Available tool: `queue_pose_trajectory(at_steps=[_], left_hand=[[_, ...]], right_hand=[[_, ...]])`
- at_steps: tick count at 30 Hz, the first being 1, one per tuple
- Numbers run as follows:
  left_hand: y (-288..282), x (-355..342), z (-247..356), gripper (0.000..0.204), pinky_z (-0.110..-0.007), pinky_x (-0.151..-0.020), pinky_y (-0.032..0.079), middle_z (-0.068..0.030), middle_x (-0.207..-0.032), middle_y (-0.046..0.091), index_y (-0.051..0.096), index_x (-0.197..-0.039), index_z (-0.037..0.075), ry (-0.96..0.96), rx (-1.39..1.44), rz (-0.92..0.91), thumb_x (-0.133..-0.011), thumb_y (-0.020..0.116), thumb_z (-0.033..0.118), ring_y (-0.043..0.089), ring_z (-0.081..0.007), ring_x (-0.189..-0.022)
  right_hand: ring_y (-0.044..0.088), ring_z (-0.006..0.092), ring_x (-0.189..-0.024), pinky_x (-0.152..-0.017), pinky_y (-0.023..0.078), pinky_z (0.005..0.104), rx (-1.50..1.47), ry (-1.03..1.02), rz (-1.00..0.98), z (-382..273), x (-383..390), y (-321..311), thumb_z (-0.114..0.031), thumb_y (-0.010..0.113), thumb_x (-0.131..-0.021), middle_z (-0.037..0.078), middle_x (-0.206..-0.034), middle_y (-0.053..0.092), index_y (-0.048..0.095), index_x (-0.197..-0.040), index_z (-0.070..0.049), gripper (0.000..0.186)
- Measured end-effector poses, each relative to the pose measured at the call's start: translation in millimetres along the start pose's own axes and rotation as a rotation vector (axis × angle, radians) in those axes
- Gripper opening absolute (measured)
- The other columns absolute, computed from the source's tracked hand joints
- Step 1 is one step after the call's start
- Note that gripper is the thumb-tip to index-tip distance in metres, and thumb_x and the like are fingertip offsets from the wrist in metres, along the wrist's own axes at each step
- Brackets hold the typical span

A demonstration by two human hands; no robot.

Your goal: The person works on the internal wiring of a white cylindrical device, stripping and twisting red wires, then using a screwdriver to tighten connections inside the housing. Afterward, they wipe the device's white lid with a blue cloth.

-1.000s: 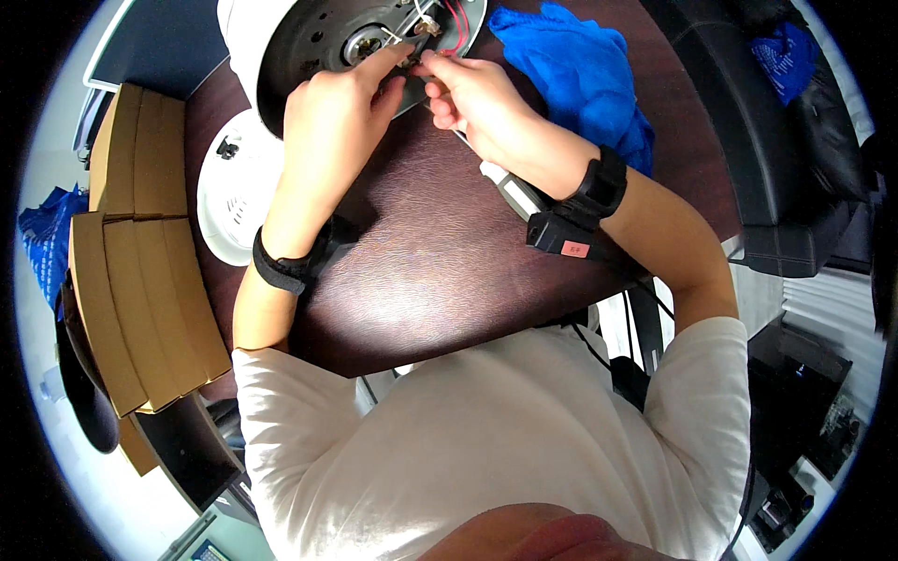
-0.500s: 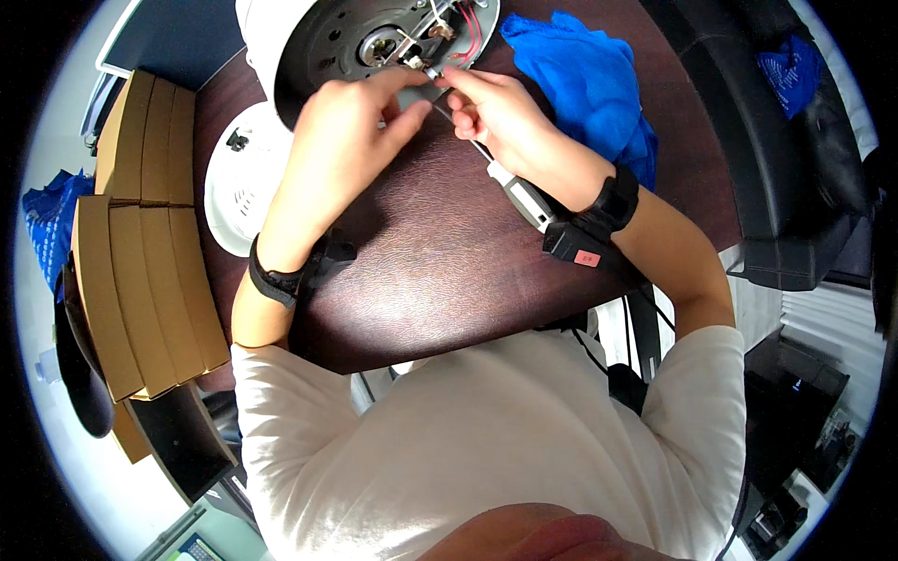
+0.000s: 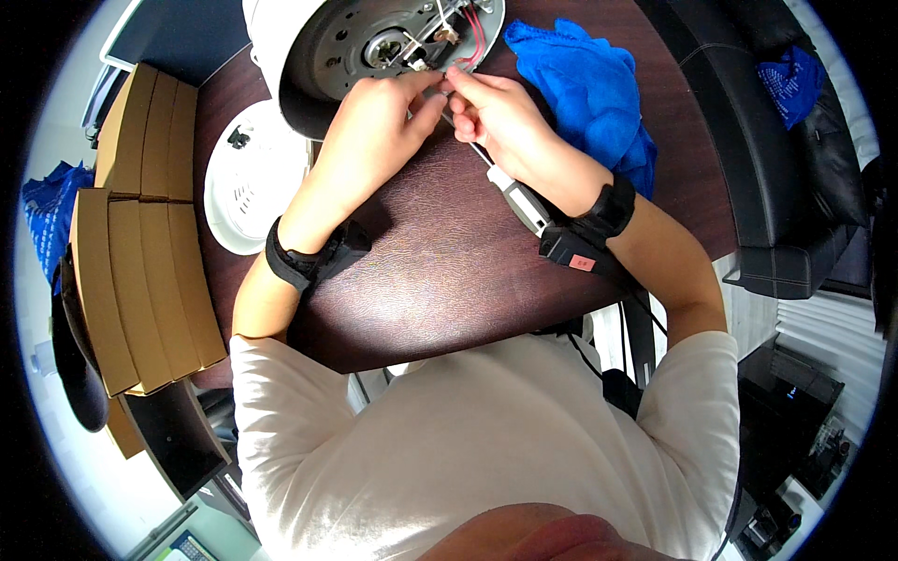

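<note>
— When you begin at the near side, what do you count?
— One white shirt (image 3: 496, 421), then one table (image 3: 421, 271) with a dark, glossy top. Two black wrist straps come next, one on each arm.
— Any tools?
— One screwdriver (image 3: 524, 204), its grey-and-white handle just beside the right strap, its thin shaft slanting up toward the right fingers. I can't tell whether they grip it.
— And the hands?
— Two. The left hand (image 3: 383, 117) is bent, thumb and forefinger reaching to the right, a small gap showing between them. The right hand (image 3: 496, 112) has its fingers curled, thumb and forefinger drawn close together. The fingertips nearly meet; whether either has hold of some small part, I can't tell.
— Where is the piece they're working at?
— One round housing (image 3: 341, 65), white outside and metal within, tilted at the far side of the table, its open face toward the person. The fingertips are at its lower right rim, just below two red wires (image 3: 479, 35).
— Around it?
— One white round cover (image 3: 245, 178) to the left, one blue cloth (image 3: 589, 93) to the right.
— Farther out?
— Cardboard boxes (image 3: 140, 280) in two groups on the left; one black sofa (image 3: 748, 168) on the right.
</note>
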State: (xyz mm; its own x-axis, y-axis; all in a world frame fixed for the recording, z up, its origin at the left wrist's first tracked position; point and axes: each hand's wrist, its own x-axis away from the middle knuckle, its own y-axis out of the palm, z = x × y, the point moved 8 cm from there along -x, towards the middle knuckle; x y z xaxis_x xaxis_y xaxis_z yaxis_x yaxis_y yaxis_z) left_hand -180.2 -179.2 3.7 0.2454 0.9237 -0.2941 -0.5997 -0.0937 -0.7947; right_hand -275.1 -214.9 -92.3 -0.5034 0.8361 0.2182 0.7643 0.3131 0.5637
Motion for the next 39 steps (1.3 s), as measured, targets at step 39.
queue_pose_trajectory(at_steps=[39], left_hand=[[-7.3,5.0,-0.8,0.018,-0.030,-0.049,0.046,-0.0093,-0.064,0.063,0.067,-0.100,0.006,0.025,-0.217,0.198,-0.083,0.068,0.012,0.061,-0.0171,-0.050]], right_hand=[[0.041,0.0063,-0.050,-0.043,0.031,0.0225,0.007,-0.045,-0.058,-3.5,-1.0,7.4,-0.020,0.056,-0.096,-0.002,-0.065,0.049,0.057,-0.080,-0.007,0.021]])
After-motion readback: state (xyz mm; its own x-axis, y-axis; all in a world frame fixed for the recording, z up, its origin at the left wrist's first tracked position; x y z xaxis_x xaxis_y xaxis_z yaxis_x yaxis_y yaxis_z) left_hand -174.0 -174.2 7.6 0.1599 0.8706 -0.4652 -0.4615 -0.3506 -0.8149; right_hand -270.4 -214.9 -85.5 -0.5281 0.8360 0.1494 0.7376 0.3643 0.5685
